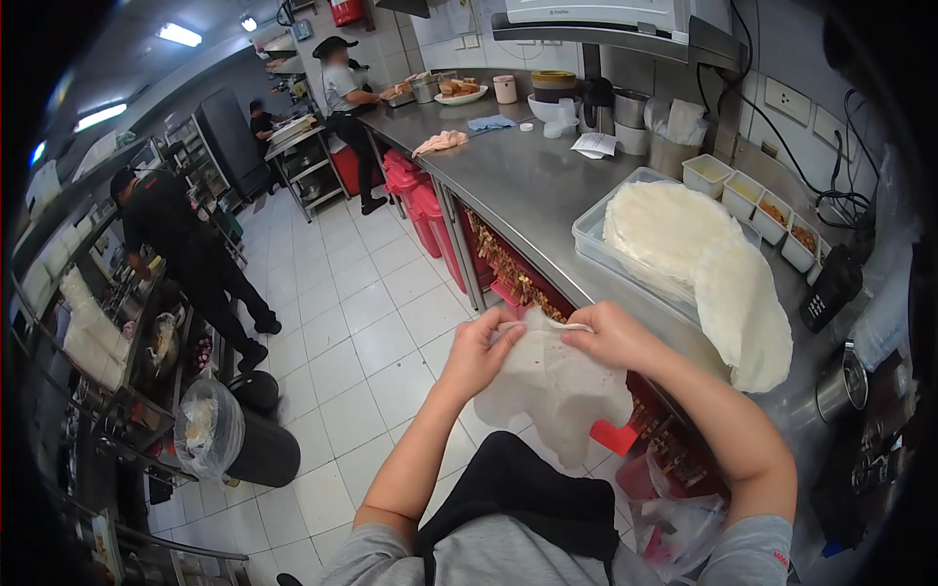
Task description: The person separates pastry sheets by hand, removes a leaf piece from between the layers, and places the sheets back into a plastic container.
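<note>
My left hand [481, 344] and my right hand [608, 336] pinch the upper edge of a thin, whitish dough sheet [555, 383]. It hangs between them in front of my dark apron [518, 488], see-through in places and uneven along its lower edge. Both hands are closed, thumbs pressed against the fingers. To the right, a thick stack of pale dough sheets [674, 230] lies in a clear plastic container [592, 240] on the steel counter [528, 220]. Part of the stack droops over the container's side nearest me.
Small tubs [770, 217] of fillings line the wall side. Bowls [554, 109] and a folded paper [594, 146] stand farther along. Pink bins [430, 220] sit below the counter. Left are a bin with a plastic bag [264, 444] and a bending person [186, 244]; another person [344, 107] stands behind.
</note>
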Demonstrator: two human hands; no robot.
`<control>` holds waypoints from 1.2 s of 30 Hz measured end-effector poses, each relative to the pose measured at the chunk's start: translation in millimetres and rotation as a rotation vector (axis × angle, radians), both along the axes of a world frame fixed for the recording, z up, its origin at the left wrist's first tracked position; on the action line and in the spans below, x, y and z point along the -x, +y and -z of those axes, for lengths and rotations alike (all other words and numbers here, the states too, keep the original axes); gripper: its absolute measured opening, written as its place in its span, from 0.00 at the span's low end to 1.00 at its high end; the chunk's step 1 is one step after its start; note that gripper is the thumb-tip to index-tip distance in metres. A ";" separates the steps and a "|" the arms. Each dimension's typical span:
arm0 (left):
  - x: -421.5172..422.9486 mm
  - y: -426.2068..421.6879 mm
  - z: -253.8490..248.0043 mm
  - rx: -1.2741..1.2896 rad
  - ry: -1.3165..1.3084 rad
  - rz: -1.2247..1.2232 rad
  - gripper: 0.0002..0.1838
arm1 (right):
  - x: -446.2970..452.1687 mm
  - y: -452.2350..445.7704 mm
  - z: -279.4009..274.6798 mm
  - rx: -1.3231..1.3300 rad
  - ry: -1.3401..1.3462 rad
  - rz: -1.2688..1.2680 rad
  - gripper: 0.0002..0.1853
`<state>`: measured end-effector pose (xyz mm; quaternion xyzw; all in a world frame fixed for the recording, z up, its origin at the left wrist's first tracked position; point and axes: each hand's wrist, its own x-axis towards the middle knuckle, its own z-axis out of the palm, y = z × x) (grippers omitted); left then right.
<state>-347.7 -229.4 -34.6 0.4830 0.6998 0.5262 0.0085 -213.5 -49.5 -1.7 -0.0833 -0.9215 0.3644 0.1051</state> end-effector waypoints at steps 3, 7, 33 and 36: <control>19.5 -9.9 22.0 0.009 -0.155 -0.042 0.09 | 1.0 12.0 -3.5 0.148 -0.113 -0.002 0.13; 24.1 -16.5 37.6 -0.128 -0.462 0.044 0.11 | 2.5 11.2 -1.6 0.440 -0.164 -0.038 0.14; 34.9 -51.0 3.6 -0.086 -0.470 -0.071 0.11 | 5.5 14.4 -7.2 0.031 0.208 0.088 0.18; 40.8 -59.4 4.7 -0.096 -0.460 -0.097 0.11 | 5.9 16.2 -5.6 0.046 0.212 0.089 0.18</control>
